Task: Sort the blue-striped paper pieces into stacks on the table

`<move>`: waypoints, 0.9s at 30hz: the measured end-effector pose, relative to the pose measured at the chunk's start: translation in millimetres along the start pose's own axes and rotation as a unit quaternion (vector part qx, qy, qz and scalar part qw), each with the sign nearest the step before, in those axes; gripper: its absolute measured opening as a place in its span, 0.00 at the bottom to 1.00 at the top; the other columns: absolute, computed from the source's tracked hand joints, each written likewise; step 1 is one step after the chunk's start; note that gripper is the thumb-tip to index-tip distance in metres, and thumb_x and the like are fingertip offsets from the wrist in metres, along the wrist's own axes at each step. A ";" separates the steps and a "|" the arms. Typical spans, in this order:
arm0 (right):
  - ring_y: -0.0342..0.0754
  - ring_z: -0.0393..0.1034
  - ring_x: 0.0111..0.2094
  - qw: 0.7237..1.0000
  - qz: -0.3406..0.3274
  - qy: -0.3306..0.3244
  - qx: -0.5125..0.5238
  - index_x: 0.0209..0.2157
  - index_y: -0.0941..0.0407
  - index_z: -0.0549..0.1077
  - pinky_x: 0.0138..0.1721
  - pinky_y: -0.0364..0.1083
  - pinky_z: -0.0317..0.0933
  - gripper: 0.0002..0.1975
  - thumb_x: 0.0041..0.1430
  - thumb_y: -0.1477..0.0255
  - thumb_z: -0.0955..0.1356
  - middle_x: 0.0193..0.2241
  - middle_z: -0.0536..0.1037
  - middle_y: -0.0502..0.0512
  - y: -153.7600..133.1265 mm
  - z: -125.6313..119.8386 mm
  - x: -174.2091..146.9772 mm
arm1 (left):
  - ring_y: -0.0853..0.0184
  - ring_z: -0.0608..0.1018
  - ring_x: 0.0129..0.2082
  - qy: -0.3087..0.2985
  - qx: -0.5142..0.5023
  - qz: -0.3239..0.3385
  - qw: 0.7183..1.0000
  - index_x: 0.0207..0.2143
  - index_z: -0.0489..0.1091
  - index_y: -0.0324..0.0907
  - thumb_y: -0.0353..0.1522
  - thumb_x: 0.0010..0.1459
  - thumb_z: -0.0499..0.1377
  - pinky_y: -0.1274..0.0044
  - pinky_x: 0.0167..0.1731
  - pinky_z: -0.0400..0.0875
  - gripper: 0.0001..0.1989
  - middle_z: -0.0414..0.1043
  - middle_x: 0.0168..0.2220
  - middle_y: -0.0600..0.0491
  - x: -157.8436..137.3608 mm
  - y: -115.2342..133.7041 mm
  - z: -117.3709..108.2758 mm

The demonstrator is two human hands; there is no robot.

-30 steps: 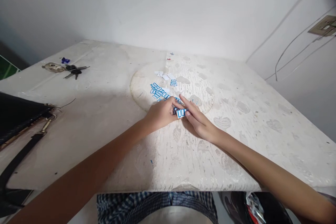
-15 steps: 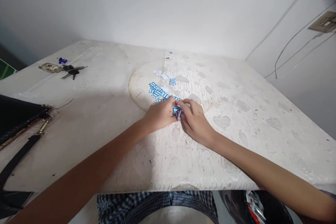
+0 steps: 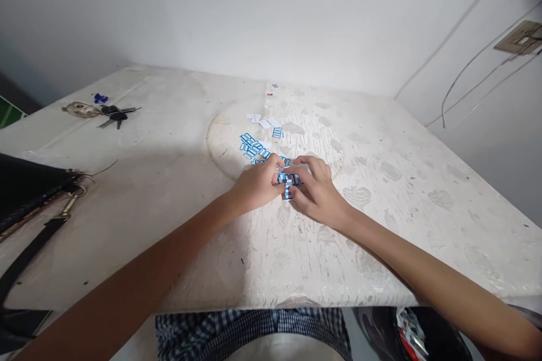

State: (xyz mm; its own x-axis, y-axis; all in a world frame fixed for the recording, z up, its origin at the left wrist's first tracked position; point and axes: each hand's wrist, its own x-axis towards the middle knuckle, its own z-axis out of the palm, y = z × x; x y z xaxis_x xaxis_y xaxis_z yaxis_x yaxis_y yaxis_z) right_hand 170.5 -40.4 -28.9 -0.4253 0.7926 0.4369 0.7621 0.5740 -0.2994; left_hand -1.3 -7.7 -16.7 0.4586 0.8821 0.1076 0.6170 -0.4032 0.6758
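blue-lined slips: between the hands, amid the table's near and far edges | handling: likely light, limp, easily creased; pinch by margins | axis: lower slip points near-edgeward, upper runs sideways | left hand: pinching slips' left end | right hand: fingers bent over slips, cannot tell if gripping

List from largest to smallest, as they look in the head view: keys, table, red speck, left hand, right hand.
1. Table
2. Left hand and right hand: too alike to rank
3. Keys
4. Red speck
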 end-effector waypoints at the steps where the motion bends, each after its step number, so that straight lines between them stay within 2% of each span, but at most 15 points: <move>1: 0.56 0.55 0.50 1.000 -0.006 -0.004 -0.002 0.45 0.55 0.67 0.48 0.56 0.50 0.15 0.54 0.73 0.62 0.48 0.61 0.60 0.1 0.0 -0.3 | 0.72 0.66 0.22 -0.002 0.003 -0.001 1.000 0.38 0.57 0.44 0.30 0.48 0.57 0.79 0.22 0.55 0.14 0.60 0.22 0.61 -0.2 0.2 0.0; 4: 0.56 0.55 0.49 1.000 -0.011 0.010 0.004 0.37 0.55 0.70 0.47 0.55 0.51 0.08 0.54 0.72 0.63 0.46 0.61 0.59 -0.6 0.0 -0.9 | 0.72 0.65 0.21 0.001 0.015 0.002 1.000 0.39 0.57 0.44 0.29 0.49 0.55 0.79 0.22 0.56 0.14 0.60 0.21 0.62 0.0 -1.2 0.7; 6: 0.54 0.56 0.47 0.999 0.009 0.039 0.023 0.34 0.55 0.71 0.46 0.55 0.52 0.06 0.56 0.72 0.62 0.43 0.62 0.58 -1.1 -1.5 -0.4 | 0.71 0.66 0.21 0.012 0.016 0.010 1.000 0.39 0.57 0.44 0.29 0.49 0.53 0.79 0.22 0.57 0.13 0.60 0.21 0.61 1.0 -3.5 1.4; 9: 0.52 0.58 0.44 0.989 0.087 0.078 0.095 0.29 0.55 0.71 0.46 0.55 0.53 0.08 0.58 0.70 0.62 0.39 0.63 0.57 1.3 -5.2 1.5 | 0.71 0.68 0.24 0.029 0.019 0.015 0.999 0.39 0.59 0.43 0.27 0.50 0.51 0.79 0.24 0.59 0.11 0.62 0.25 0.59 2.3 -6.0 1.6; 13: 0.51 0.61 0.41 0.962 0.175 0.078 0.196 0.24 0.55 0.69 0.43 0.55 0.56 0.11 0.58 0.67 0.62 0.35 0.65 0.56 8.0 -3.6 3.6 | 0.67 0.71 0.33 0.037 0.055 0.022 0.998 0.37 0.62 0.41 0.29 0.51 0.52 0.77 0.29 0.64 0.09 0.66 0.37 0.52 0.5 -3.2 0.1; 15: 0.51 0.61 0.40 0.962 0.178 0.075 0.190 0.22 0.55 0.66 0.43 0.54 0.57 0.13 0.58 0.67 0.62 0.33 0.65 0.55 9.0 0.8 3.5 | 0.64 0.72 0.38 0.035 0.075 0.033 0.996 0.39 0.63 0.41 0.32 0.51 0.54 0.75 0.33 0.67 0.11 0.64 0.42 0.49 -1.5 -0.1 -0.3; 17: 0.51 0.60 0.39 0.975 0.164 0.068 0.135 0.22 0.55 0.64 0.43 0.54 0.56 0.13 0.59 0.66 0.61 0.33 0.66 0.55 7.4 4.8 2.9 | 0.62 0.72 0.41 0.028 0.091 0.038 0.995 0.40 0.63 0.40 0.33 0.51 0.56 0.73 0.37 0.67 0.13 0.64 0.43 0.48 -3.0 2.7 -0.2; 20: 0.53 0.58 0.39 0.988 0.147 0.045 0.015 0.26 0.55 0.65 0.42 0.54 0.55 0.11 0.59 0.66 0.61 0.35 0.65 0.57 3.4 5.5 2.2 | 0.62 0.72 0.42 0.016 0.117 0.030 0.993 0.39 0.64 0.39 0.35 0.52 0.57 0.72 0.39 0.67 0.13 0.64 0.42 0.48 -4.0 5.6 1.2; 22: 0.55 0.57 0.40 0.990 0.131 0.039 -0.031 0.34 0.56 0.67 0.42 0.55 0.54 0.08 0.57 0.66 0.62 0.38 0.65 0.59 2.1 2.7 2.3 | 0.62 0.73 0.41 0.014 0.141 0.021 0.990 0.39 0.64 0.40 0.35 0.53 0.56 0.73 0.38 0.67 0.12 0.64 0.43 0.49 -4.2 7.0 2.4; 25: 0.56 0.57 0.44 0.997 0.077 0.011 -0.021 0.48 0.57 0.63 0.43 0.54 0.53 0.16 0.57 0.71 0.61 0.44 0.65 0.60 3.1 -1.7 3.0 | 0.63 0.73 0.41 0.016 0.170 0.011 0.985 0.40 0.64 0.40 0.36 0.54 0.55 0.74 0.34 0.66 0.12 0.64 0.43 0.50 -4.6 8.6 3.8; 27: 0.55 0.58 0.45 0.999 0.045 -0.020 0.003 0.51 0.56 0.61 0.43 0.54 0.53 0.19 0.56 0.74 0.60 0.45 0.67 0.59 4.1 -2.7 3.6 | 0.63 0.73 0.39 0.018 0.176 0.004 0.984 0.41 0.64 0.41 0.37 0.53 0.55 0.75 0.32 0.66 0.13 0.64 0.43 0.51 -4.7 9.4 4.2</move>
State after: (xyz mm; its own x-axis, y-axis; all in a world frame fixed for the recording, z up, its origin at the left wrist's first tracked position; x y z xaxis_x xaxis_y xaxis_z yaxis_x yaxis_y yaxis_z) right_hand 173.4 -35.7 -26.2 -0.3749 0.8485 0.3734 0.7953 0.5014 -0.3407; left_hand 5.0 -16.7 -13.9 0.4450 0.8841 0.1425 0.8001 -0.4640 0.3803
